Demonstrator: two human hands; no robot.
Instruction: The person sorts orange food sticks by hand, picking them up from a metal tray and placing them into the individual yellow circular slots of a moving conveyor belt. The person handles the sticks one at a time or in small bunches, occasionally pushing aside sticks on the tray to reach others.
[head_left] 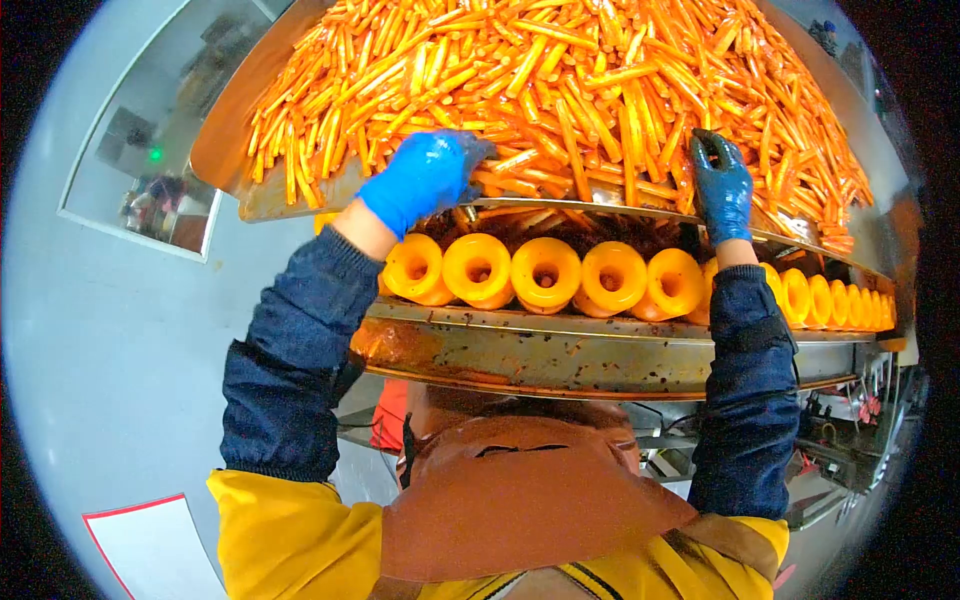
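A deep heap of glossy orange-red food sticks (560, 80) fills a metal tray (345, 185) in front of me. My left hand (425, 178), in a blue glove, is at the heap's near edge on the left, its fingers closed and their tips partly hidden. On the right, my right hand (723, 185), gloved in blue and stained dark, is curled with thumb and fingertips drawn together by the sticks. What either hand holds, if anything, I cannot make out. Below the tray edge runs a row of yellow-orange funnel-shaped cups (545, 275), each with a round hole.
A stained metal ledge (540, 350) runs along the near side of the cups, with dark crumbs on it. A brown apron (520, 500) covers my front, close to the ledge. A window (150, 140) is at the left, and metal machine parts (830, 430) lie at the lower right.
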